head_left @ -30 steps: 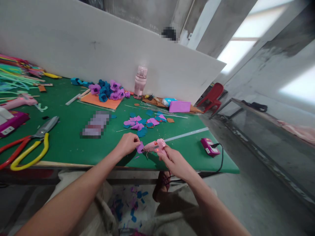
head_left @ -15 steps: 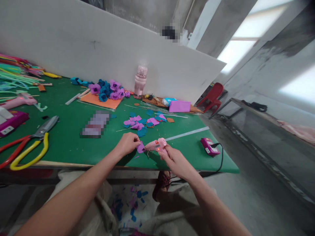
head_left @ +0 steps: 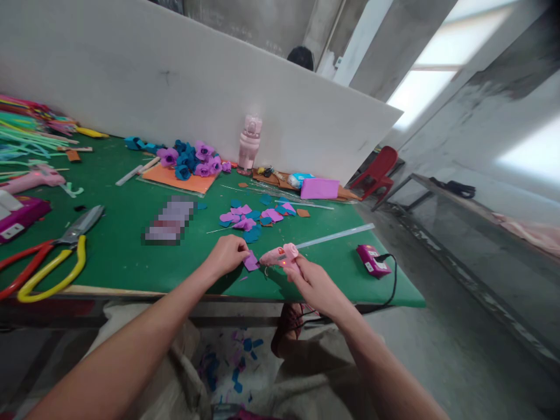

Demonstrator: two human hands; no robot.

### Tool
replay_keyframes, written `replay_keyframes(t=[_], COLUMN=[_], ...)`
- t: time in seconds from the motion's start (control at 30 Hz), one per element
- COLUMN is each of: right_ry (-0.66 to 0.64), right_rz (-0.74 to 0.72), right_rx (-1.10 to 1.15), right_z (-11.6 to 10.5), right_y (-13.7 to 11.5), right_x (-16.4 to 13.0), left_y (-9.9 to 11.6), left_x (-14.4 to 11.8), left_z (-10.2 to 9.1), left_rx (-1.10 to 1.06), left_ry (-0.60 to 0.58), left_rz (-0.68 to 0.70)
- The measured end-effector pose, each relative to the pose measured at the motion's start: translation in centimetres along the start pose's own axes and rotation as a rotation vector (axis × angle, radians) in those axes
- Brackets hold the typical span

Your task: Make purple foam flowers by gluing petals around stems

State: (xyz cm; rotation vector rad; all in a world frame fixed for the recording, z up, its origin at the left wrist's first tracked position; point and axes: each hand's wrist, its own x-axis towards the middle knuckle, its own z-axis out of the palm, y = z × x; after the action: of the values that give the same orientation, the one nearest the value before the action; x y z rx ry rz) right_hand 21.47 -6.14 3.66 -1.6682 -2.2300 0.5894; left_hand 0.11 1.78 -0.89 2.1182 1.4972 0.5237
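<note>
Pink bottle (head_left: 249, 144) before the white board (head_left: 196, 87), red chair (head_left: 380, 172) near its right end, black item (head_left: 455, 188) on a bench (head_left: 476, 206)

Both forearms (head_left: 144, 337) are bare down to the fingers (head_left: 242, 251). Lower than the fingers, there is loose beige-grey clothing (head_left: 332, 373) and one dark red, strappy shoe (head_left: 292, 319).

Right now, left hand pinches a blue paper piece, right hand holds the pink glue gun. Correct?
Colour's wrong: the head view shows the left hand pinching a purple paper piece, not a blue one. The right hand does hold the pink glue gun.
</note>
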Motion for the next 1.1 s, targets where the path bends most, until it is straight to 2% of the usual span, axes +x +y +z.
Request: replay_keyframes(t=[0.23, 0.4, 0.63, 1.1], right_ry=[0.069, 0.026, 0.004, 0.028], right_rz=[0.006, -0.002, -0.018, -0.054], right_rx=[0.095, 0.141, 0.112, 0.027], right_z=[-0.3, -0.2, 0.7, 0.7], right_y=[0.3, -0.3, -1.0, -0.9], right_x=[-0.4, -0.7, -0.4, -0.3], left_y=[0.2, 0.2, 0.1, 0.3], left_x=[-0.1, 0.0, 0.0, 0.0], left_z=[-0.2, -0.1, -0.2, -0.2], left_rx=[-0.014, -0.016, -0.008, 0.001], left_ry=[0.0, -0.008, -0.009, -0.014], left_rz=[-0.018, -0.017, 0.004, -0.008])
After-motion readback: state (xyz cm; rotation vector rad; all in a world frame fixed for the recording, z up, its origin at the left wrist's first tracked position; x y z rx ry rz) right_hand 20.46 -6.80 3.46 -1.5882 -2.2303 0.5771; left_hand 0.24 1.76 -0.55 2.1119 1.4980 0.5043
